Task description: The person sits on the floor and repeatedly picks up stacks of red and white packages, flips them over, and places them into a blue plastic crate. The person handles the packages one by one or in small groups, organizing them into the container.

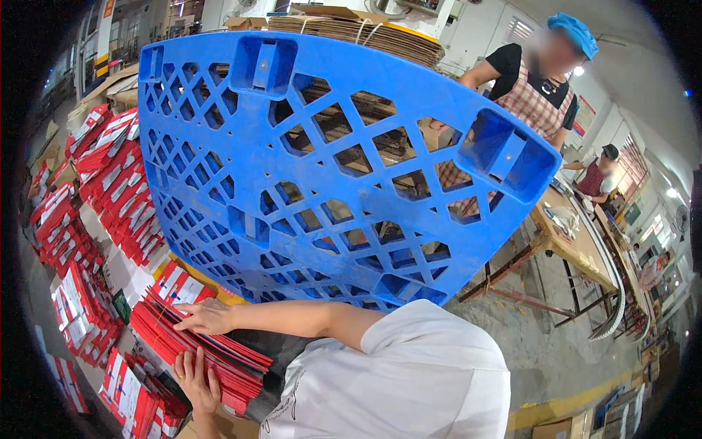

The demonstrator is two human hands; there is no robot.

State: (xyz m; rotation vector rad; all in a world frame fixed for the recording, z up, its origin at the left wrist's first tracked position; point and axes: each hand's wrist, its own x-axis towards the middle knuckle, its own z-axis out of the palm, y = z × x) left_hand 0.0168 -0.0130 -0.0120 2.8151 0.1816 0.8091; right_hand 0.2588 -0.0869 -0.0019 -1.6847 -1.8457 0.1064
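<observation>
A thick bundle of red flat folded cartons (227,360) lies in front of me at the lower left, its many edges fanned slightly apart. From below, my left hand (196,382), with a ring on one finger, grips the near side of the bundle. My right hand (208,316) reaches across from the right, fingers stretched out and apart, the fingertips touching the bundle's upper edges. A red carton with a white panel (179,284) lies just beyond the bundle. Further stacked red-and-white cartons (130,395) lie beside my left hand.
A large blue plastic pallet (307,190) stands on edge ahead. Tied brown cardboard (358,33) rises behind it. Tall piles of red-and-white cartons (117,183) line the left. A co-worker in a blue cap (574,33) stands beyond the pallet, near a long worktable (578,245).
</observation>
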